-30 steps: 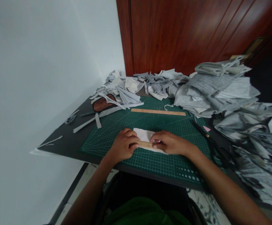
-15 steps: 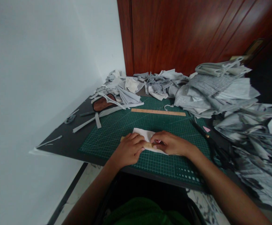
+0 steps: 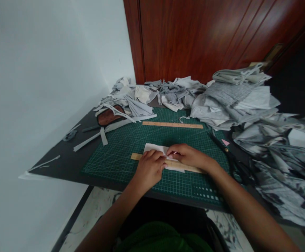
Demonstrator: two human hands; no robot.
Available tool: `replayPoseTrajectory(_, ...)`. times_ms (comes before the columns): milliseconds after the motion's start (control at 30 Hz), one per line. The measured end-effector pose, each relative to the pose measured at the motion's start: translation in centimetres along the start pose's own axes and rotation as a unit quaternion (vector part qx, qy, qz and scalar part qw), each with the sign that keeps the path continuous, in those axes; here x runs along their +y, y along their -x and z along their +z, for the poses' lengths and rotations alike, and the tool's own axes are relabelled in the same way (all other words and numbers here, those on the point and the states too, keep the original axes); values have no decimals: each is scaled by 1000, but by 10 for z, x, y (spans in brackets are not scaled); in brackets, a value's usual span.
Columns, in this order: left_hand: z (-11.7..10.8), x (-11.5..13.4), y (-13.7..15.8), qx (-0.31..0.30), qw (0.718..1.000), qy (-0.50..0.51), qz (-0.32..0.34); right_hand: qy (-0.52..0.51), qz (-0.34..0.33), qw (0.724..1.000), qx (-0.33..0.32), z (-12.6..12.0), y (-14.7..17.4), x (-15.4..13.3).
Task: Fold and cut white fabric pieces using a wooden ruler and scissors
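Observation:
A small white cloth (image 3: 152, 147) lies on the green cutting mat (image 3: 115, 154), with a wooden ruler (image 3: 135, 156) laid across it. My left hand (image 3: 150, 168) presses down on the ruler, its fingers bent over the strip and close together. At the cloth, just above the ruler's edge, my right hand (image 3: 187, 156) pinches a small pink piece of tailor's chalk (image 3: 175, 152). Its tip is hidden by the fingers. The right wrist covers the ruler's right end.
A second wooden ruler (image 3: 172, 124) lies farther back on the mat. Black scissors (image 3: 237, 164) and a pink triangular piece (image 3: 225, 142) are at the right. Grey fabric piles (image 3: 236, 101) fill the back and right; a brown dark-edged piece (image 3: 110, 116) lies left.
The ruler has shifted down the cloth, and more of its left end shows. My right hand has moved up to the ruler's upper edge. The whole view has swung slightly.

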State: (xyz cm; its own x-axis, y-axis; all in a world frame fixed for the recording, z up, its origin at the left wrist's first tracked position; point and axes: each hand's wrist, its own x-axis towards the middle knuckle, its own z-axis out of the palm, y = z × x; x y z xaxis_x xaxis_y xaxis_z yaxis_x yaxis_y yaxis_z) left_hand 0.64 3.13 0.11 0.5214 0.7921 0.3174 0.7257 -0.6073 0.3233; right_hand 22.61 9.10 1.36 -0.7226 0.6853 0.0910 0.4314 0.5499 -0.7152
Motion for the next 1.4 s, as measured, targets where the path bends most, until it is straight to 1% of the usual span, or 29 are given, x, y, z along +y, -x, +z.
replayPoseTrajectory(167, -1, -4, -1, -3, 1000, -1, 4, 37, -15, 999, 35, -1, 0, 8)
replayPoseTrajectory(333, -2, -1, 0, -19, 1000, -12, 11, 60, -5, 996, 59, -1, -1, 9)
replayPoseTrajectory(467, -1, -2, 2, -14, 1000, 4, 10, 90, 0, 993, 70, 0, 0, 12)
replayPoseTrajectory(667, 0, -3, 4, 9, 1000, 12, 6, 85, 1, 994, 73, 0, 1, 15)
replayPoseTrajectory(1033, 3, -1, 6, 25, 1000, -1, 13, 92, 0, 993, 75, 1, -1, 16)
replayPoseTrajectory(1400, 1, 1, 6, 15, 1000, 9, 4, 104, -21, 992, 75, 3, 0, 20)
